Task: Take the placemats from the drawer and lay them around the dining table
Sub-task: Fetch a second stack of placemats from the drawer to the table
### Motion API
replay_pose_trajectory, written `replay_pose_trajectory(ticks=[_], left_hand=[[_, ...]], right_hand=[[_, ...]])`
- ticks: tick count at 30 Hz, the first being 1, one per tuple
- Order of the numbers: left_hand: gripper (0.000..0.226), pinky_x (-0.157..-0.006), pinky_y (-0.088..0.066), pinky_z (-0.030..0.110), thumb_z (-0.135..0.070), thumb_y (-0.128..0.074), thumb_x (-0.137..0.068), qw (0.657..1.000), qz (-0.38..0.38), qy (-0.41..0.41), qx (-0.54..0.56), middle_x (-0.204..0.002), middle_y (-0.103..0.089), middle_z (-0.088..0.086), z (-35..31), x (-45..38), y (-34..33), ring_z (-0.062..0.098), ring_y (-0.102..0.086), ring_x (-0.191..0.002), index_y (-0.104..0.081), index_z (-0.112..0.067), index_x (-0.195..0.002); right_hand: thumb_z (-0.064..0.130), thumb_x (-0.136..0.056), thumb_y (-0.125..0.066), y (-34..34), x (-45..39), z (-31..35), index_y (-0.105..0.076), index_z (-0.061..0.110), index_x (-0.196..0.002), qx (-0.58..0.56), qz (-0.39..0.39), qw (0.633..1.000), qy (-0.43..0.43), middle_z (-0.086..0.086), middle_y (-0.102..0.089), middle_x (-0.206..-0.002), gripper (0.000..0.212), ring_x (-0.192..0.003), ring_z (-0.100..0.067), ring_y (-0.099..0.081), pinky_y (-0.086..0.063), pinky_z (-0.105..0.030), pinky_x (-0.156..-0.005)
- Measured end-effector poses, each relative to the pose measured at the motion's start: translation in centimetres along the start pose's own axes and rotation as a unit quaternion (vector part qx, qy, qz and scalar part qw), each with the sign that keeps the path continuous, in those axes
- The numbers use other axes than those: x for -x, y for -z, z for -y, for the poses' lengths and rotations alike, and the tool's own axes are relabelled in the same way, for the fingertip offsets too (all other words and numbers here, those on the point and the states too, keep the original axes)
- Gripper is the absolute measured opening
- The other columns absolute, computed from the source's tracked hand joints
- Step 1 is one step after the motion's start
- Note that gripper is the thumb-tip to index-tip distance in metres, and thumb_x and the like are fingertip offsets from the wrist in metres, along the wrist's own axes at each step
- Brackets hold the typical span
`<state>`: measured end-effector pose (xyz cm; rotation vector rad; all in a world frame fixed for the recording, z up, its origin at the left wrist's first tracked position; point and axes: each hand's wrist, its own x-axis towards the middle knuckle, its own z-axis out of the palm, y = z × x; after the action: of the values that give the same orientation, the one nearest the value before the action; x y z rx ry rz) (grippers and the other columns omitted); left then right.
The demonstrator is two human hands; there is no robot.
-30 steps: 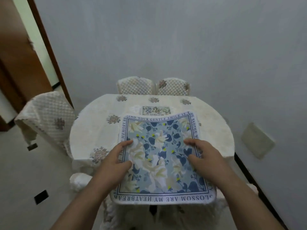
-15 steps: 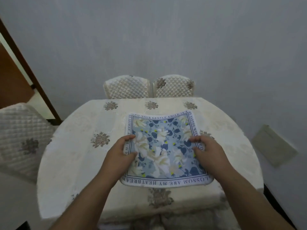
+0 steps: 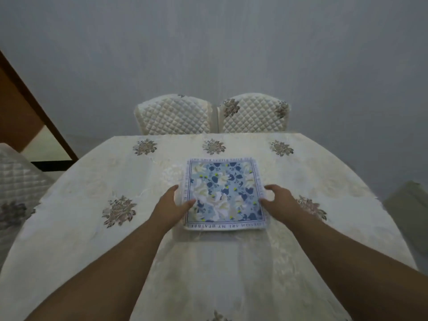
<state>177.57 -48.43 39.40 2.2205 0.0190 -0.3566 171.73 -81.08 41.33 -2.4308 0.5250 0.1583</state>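
Placemats (image 3: 225, 193), blue and white with a floral print and a lettered border, sit between my two hands, out ahead of me over the table (image 3: 92, 228). They look like a small stack, since the near edge seems thick and casts a shadow on the cloth; I cannot count the layers. Whether the stack rests fully on the table or hangs just above it, I cannot tell.

My left hand (image 3: 172, 203) grips the left edge, thumb lying on the printed top, fingers hidden beneath or beside the edge. My right hand (image 3: 279, 201) holds the right edge the same way, fingers curled around it.

I judge these mats light and soft, likely to bend or sag if lifted by one corner, and apt to slide over each other. Holding them at opposite edges, as now, should keep the stack flat. To peel one off, I would pinch the top mat alone at a near corner.

Beyond my fingertips the cream tablecloth (image 3: 301, 251), embroidered with brownish flowers, runs to the far edge. Past that stand two chairs (image 3: 176, 117) in quilted covers, against a plain grey wall (image 3: 208, 42). Left of my left arm, another quilted chair back shows partly.
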Motion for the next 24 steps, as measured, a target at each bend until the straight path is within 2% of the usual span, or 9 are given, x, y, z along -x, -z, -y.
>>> replay_pose_trajectory(ticks=[3, 5, 7, 10, 13, 15, 18, 24], left_hand=[[0.11, -0.099, -0.044, 0.03, -0.084, -0.079, -0.052, 0.999, 0.041, 0.004, -0.033, -0.142, -0.056, -0.013, 4.9, -0.6, -3.9, 0.018, -0.053, -0.133, -0.039, -0.044, -0.146], [0.118, -0.099, -0.046, 0.034, -0.093, -0.07, -0.045, 0.993, 0.039, -0.004, -0.111, -0.141, -0.055, -0.019, 7.1, -0.8, -6.1, 0.017, -0.051, -0.132, -0.032, -0.05, -0.148], [0.124, -0.1, -0.045, 0.043, -0.098, -0.06, -0.046, 0.981, -0.016, -0.012, -0.191, -0.146, -0.048, -0.016, 8.5, -1.2, -7.7, 0.02, -0.046, -0.131, -0.024, -0.048, -0.154], [0.12, -0.093, -0.05, 0.044, -0.098, -0.056, -0.052, 0.972, -0.098, -0.045, -0.207, -0.137, -0.053, -0.015, 10.0, -1.8, -8.6, 0.017, -0.055, -0.121, -0.025, -0.044, -0.155], [0.113, -0.091, -0.053, 0.045, -0.091, -0.067, -0.054, 0.977, -0.146, -0.047, -0.146, -0.134, -0.061, -0.014, 10.9, -2.2, -8.9, 0.016, -0.062, -0.115, -0.036, -0.037, -0.149], [0.097, -0.086, -0.054, 0.042, -0.088, -0.068, -0.055, 0.969, -0.184, -0.066, -0.154, -0.126, -0.064, -0.012, 11.5, -2.3, -9.3, 0.016, -0.065, -0.11, -0.049, -0.037, -0.136], [0.082, -0.077, -0.054, 0.037, -0.088, -0.066, -0.056, 0.96, -0.209, -0.074, -0.172, -0.11, -0.065, -0.014, 12.0, -2.3, -9.6, 0.013, -0.065, -0.099, -0.058, -0.038, -0.121], [0.081, -0.072, -0.051, 0.036, -0.088, -0.059, -0.062, 0.952, -0.215, -0.047, -0.211, -0.113, -0.063, -0.009, 11.7, -2.7, -9.9, 0.019, -0.067, -0.096, -0.058, -0.038, -0.126]], right_hand=[[0.053, -0.079, -0.078, -5.0, -0.2, -5.0, -0.047, 0.022, -0.147, 0.011, 0.069, 0.997, -0.022, -0.006, -0.051, -0.147, 0.081, -0.133, -0.025, -0.048, -0.04, -0.037, -0.108], [0.06, -0.072, -0.08, -7.4, -0.3, -7.7, -0.046, 0.029, -0.147, 0.003, 0.079, 0.997, -0.012, 0.001, -0.055, -0.143, 0.088, -0.134, -0.021, -0.049, -0.037, -0.037, -0.11], [0.066, -0.068, -0.078, -9.3, -0.4, -9.8, -0.041, 0.028, -0.15, 0.006, 0.036, 0.999, -0.004, 0.006, -0.055, -0.143, 0.098, -0.134, -0.021, -0.048, -0.033, -0.038, -0.111], [0.071, -0.066, -0.076, -10.8, -0.8, -11.1, -0.026, 0.026, -0.156, 0.022, -0.023, 0.999, -0.021, 0.011, -0.051, -0.145, 0.113, -0.131, -0.028, -0.044, -0.038, -0.042, -0.104], [0.08, -0.063, -0.065, -11.1, -1.7, -11.4, -0.029, 0.033, -0.154, 0.05, -0.036, 0.998, 0.007, 0.02, -0.049, -0.145, 0.109, -0.127, -0.028, -0.046, -0.045, -0.046, -0.099], [0.081, -0.06, -0.067, -10.8, -2.3, -11.2, -0.024, 0.04, -0.153, 0.039, -0.038, 0.999, 0.001, 0.024, -0.054, -0.136, 0.111, -0.122, -0.026, -0.048, -0.048, -0.047, -0.093], [0.081, -0.055, -0.07, -10.5, -2.5, -11.1, -0.028, 0.045, -0.147, 0.054, -0.055, 0.997, -0.015, 0.02, -0.059, -0.131, 0.107, -0.117, -0.025, -0.053, -0.052, -0.046, -0.085], [0.074, -0.062, -0.074, -10.1, -3.5, -10.3, -0.042, 0.028, -0.142, 0.053, -0.055, 0.996, -0.035, 0.0, -0.049, -0.136, 0.098, -0.117, -0.03, -0.057, -0.051, -0.048, -0.092]])
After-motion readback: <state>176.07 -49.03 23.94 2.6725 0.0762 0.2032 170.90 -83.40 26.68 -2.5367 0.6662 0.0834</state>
